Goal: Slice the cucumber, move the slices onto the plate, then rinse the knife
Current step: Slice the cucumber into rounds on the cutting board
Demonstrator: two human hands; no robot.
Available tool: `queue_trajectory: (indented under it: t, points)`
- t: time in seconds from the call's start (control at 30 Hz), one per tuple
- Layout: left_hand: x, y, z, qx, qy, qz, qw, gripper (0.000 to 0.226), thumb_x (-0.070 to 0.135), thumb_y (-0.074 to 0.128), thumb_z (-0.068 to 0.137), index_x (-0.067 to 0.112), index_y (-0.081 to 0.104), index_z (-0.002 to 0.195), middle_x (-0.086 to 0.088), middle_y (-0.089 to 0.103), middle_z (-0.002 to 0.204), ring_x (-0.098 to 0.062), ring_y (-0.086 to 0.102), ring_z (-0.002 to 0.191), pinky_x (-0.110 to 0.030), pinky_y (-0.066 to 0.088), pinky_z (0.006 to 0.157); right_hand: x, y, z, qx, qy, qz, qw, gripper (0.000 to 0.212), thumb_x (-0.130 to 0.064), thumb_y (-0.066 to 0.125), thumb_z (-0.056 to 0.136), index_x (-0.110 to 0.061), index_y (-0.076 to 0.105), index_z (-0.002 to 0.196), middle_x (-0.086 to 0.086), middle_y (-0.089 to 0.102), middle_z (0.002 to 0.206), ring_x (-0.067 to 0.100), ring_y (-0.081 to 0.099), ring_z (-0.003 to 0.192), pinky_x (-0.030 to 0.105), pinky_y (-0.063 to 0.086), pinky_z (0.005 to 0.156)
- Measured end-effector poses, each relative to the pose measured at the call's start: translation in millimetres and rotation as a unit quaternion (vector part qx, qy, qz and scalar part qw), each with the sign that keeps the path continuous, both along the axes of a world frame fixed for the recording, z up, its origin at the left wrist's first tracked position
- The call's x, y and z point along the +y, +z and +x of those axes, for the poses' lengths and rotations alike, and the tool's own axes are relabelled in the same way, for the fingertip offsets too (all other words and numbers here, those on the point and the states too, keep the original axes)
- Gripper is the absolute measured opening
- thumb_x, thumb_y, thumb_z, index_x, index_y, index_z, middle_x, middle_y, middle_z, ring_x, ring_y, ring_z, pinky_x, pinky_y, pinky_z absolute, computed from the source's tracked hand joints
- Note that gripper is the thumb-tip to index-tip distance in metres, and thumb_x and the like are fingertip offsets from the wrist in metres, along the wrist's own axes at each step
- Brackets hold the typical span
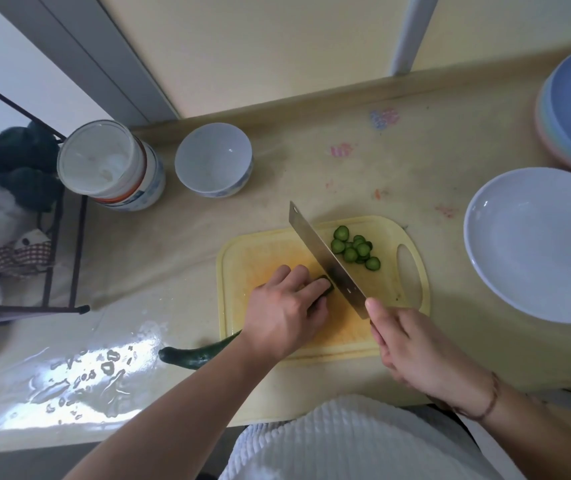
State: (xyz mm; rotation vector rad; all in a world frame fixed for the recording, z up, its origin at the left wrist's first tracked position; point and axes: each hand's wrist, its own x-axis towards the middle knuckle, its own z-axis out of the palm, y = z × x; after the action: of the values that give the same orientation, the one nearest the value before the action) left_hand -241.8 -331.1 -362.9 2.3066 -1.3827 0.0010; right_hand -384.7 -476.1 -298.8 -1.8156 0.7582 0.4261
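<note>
While my left hand (286, 306) pins the cucumber (194, 355) — its length trailing down-left off the board — my right hand (415, 344) grips the knife (325, 259) squarely across its cut end.

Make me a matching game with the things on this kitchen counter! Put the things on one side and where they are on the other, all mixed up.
Things:
1. knife
2. cucumber slices
3. white plate
4. white bowl

Places:
A. right of the cutting board, nothing on it
B. piled on the board near its handle hole
C. gripped by the right hand
D. beside the jar, near the wall

Pairs: 1-C, 2-B, 3-A, 4-D
</note>
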Motion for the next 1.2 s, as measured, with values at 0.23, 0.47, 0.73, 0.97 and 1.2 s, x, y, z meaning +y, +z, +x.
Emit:
queue_trajectory:
  t: [0.23, 0.47, 0.73, 0.97, 1.2]
  points:
    - [-1, -1, 0, 0.001, 0.001, 0.007, 1.0, 0.018, 0.025, 0.072, 0.082, 0.025, 0.077, 0.099, 0.005, 0.06, 0.086, -0.018, 0.055, 0.073, -0.023, 0.038, 0.041, 4, 7, -7, 0.002, 0.001, -0.017, 1.0, 0.075, -0.072, 0.021, 0.083, 0.0, 0.036, 0.067, -0.003, 0.033, 0.048, 0.013, 0.031, 0.043, 0.032, 0.032, 0.051]
    - [-2, -2, 1, 0.002, -0.002, 0.0, 1.0, 0.017, 0.027, 0.067, 0.083, 0.024, 0.077, 0.096, 0.005, 0.06, 0.083, -0.019, 0.054, 0.071, -0.023, 0.037, 0.04, 7, 11, -12, 0.012, -0.006, -0.009, 1.0, 0.079, -0.073, 0.02, 0.079, 0.003, 0.037, 0.069, 0.0, 0.035, 0.051, 0.011, 0.031, 0.043, 0.032, 0.034, 0.053]
    - [-2, -2, 1, 0.008, -0.003, -0.003, 1.0, 0.02, 0.029, 0.064, 0.084, 0.024, 0.077, 0.098, 0.006, 0.06, 0.082, -0.019, 0.055, 0.071, -0.026, 0.039, 0.039, 8, -5, 4, 0.01, 0.011, -0.033, 0.999, 0.071, -0.07, 0.016, 0.081, -0.006, 0.039, 0.06, 0.0, 0.039, 0.047, 0.011, 0.037, 0.042, 0.036, 0.038, 0.054]
    - [0, -1, 2, 0.011, -0.007, -0.001, 1.0, 0.019, 0.028, 0.068, 0.084, 0.023, 0.076, 0.099, 0.005, 0.061, 0.084, -0.019, 0.055, 0.071, -0.025, 0.039, 0.039, 3, -17, 5, 0.017, -0.01, -0.024, 1.0, 0.064, -0.069, 0.015, 0.084, -0.015, 0.037, 0.059, -0.005, 0.035, 0.043, 0.006, 0.032, 0.038, 0.033, 0.035, 0.053]
    - [-1, 0, 2, 0.024, 0.002, -0.007, 1.0, 0.018, 0.023, 0.078, 0.079, 0.021, 0.077, 0.096, 0.006, 0.061, 0.082, -0.018, 0.056, 0.07, -0.024, 0.038, 0.038, 2, -22, 2, 0.015, -0.016, -0.044, 0.999, 0.065, -0.07, 0.014, 0.084, -0.016, 0.038, 0.057, -0.005, 0.038, 0.042, 0.01, 0.038, 0.042, 0.036, 0.041, 0.055]
